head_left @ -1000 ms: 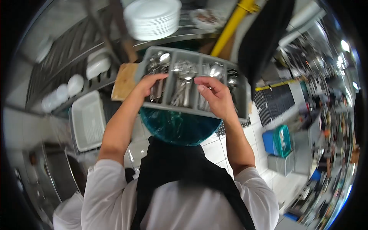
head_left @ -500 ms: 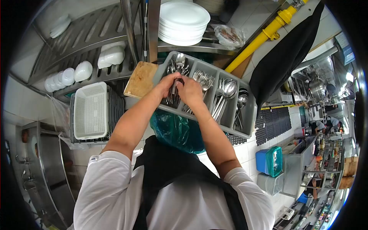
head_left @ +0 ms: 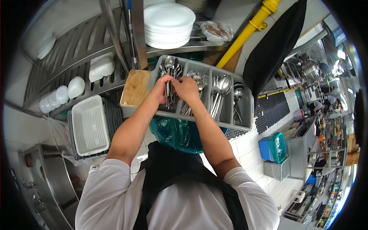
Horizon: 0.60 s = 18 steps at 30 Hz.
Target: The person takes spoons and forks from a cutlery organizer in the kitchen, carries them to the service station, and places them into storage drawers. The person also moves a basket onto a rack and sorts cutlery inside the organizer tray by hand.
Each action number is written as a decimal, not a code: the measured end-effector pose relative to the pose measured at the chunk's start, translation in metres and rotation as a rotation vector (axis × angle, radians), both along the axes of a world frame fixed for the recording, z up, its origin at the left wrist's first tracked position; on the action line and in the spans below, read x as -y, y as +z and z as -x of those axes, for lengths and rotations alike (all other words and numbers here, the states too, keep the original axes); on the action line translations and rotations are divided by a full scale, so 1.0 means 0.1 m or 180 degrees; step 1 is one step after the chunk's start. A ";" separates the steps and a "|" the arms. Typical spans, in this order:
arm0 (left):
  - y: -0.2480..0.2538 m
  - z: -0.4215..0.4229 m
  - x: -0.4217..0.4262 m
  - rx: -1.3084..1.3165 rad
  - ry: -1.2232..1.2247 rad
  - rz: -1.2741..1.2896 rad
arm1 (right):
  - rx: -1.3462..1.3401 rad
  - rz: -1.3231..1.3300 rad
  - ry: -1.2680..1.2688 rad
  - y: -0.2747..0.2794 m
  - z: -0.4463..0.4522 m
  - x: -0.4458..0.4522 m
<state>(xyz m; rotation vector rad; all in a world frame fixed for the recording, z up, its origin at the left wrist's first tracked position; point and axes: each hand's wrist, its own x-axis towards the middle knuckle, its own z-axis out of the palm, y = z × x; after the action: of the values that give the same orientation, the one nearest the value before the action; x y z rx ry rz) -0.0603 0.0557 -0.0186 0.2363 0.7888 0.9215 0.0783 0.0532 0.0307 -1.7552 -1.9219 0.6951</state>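
A grey cutlery tray [head_left: 220,123] with several compartments lies in front of me. Both my hands meet over its leftmost compartment, which holds a bunch of small spoons [head_left: 169,60]. My left hand [head_left: 161,89] is closed round some of these spoons, their handles showing below its fingers. Closed beside it, my right hand [head_left: 186,89] has its fingertips against the same spoons; part of its grip is hidden. Forks [head_left: 201,78] fill the compartment just right of my hands. Larger spoons [head_left: 224,85] and ladle-like spoons [head_left: 238,94] lie in the compartments farther right.
A wooden board [head_left: 135,88] sits left of the tray, and a green plastic bag [head_left: 174,134] hangs below it. Stacked white plates [head_left: 168,27] stand behind, near a yellow pipe [head_left: 249,28]. A white basket [head_left: 90,126] is at left; a blue bin [head_left: 266,149] stands at right.
My view has shifted a little, so the tray and shelves appear moved. Both hands stay over the leftmost compartment, now slightly apart at the wrists, with more spoon handles showing between them.
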 end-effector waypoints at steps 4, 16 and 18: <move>-0.10 0.05 0.04 0.0331 -0.0074 -0.0065 | 0.0469 0.0270 0.0169 0.03 0.04 -0.04; -0.11 0.01 -0.09 -0.0271 -0.0139 0.0201 | 0.0434 -0.0106 0.0385 -0.10 0.07 0.03; -0.02 0.00 -0.09 -0.0279 -0.0113 0.0082 | 0.0292 -0.0200 0.0319 -0.05 0.08 0.05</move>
<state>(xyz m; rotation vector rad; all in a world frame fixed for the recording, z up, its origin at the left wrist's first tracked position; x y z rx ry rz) -0.0603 0.0644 -0.0206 0.2689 0.8744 0.8716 0.0707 0.0487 0.0255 -1.6892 -2.0820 0.5911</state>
